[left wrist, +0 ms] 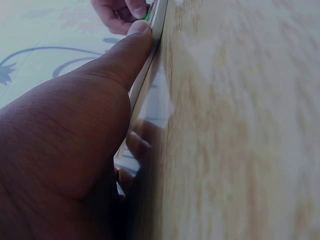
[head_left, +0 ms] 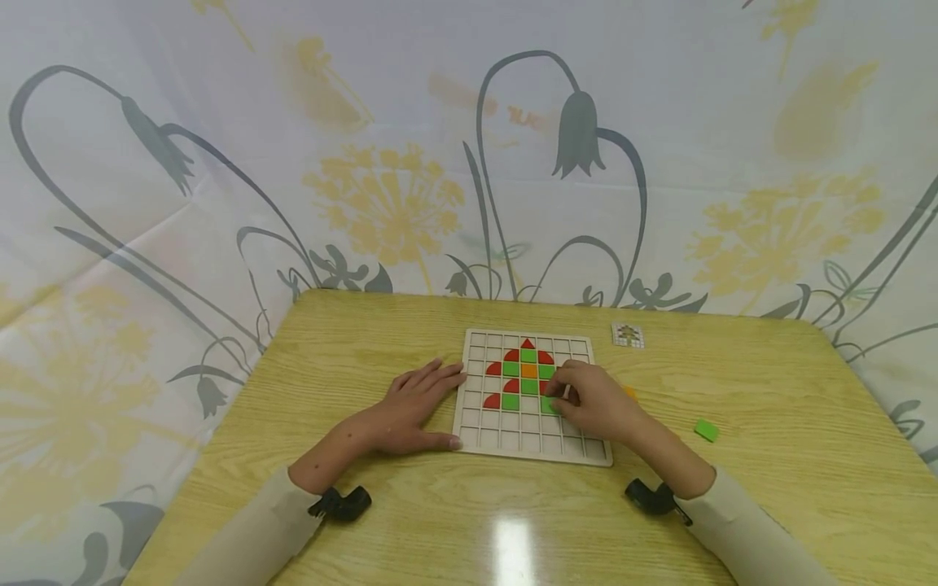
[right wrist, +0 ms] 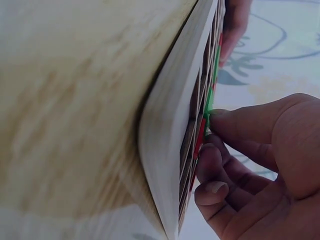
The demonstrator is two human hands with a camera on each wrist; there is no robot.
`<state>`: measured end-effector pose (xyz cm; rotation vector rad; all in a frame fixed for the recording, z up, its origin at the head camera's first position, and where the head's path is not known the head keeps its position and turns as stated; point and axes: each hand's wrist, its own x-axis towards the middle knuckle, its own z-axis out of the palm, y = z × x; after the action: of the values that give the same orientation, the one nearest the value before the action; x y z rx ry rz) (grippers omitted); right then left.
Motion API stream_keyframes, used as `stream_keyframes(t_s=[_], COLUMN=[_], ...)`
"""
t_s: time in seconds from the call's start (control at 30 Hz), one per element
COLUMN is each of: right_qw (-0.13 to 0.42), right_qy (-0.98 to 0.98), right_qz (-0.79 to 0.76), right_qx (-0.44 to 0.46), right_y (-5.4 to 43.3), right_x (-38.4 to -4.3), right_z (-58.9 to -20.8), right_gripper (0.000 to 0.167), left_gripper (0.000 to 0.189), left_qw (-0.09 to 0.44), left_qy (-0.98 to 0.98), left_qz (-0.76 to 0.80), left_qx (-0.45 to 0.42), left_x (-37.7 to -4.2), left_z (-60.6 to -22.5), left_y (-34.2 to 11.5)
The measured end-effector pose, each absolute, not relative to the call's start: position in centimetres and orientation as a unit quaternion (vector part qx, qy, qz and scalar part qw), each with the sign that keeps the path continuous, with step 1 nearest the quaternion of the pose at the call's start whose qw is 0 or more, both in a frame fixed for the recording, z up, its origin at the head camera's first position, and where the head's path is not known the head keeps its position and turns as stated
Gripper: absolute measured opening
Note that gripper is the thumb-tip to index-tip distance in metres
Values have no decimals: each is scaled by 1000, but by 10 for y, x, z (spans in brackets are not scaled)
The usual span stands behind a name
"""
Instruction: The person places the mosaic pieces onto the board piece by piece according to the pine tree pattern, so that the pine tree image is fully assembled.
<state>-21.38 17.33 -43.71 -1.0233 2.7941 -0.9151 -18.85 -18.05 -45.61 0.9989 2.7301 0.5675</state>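
Observation:
A pale wooden grid board lies on the table, with red, green and orange tiles set in a tree-like pattern. My left hand rests flat at its left side, fingers spread, fingertips and thumb touching the edge. In the left wrist view, that thumb lies along the board's rim. Over the right part of the pattern, my right hand has curled fingers and pinches at a green tile. The right wrist view shows its thumb against green, with a red tile close by the fingers, which partly hide the tiles.
A loose green tile lies right of my right hand. An orange piece shows partly behind that wrist. A small pattern card sits beyond the board's upper right corner. A flower-printed curtain hangs behind the wooden table.

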Motion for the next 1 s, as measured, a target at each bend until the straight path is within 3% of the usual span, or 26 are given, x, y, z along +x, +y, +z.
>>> stream_keyframes(t_s=[0.57,1.0], right_qw=[-4,-67], right_qy=[910,910], right_qz=[-290,-296], right_qx=[-296,-282], right_y=[196,232], right_x=[-203,-186], right_z=[-430,-424], right_gripper=[5,14], left_gripper=[99,99], left_qw=[94,92], left_qy=[918,919], left_qz=[190,189], left_qx=[335,335], left_x=[-189,-189], left_z=[-455,-457], left_y=[-180,-180])
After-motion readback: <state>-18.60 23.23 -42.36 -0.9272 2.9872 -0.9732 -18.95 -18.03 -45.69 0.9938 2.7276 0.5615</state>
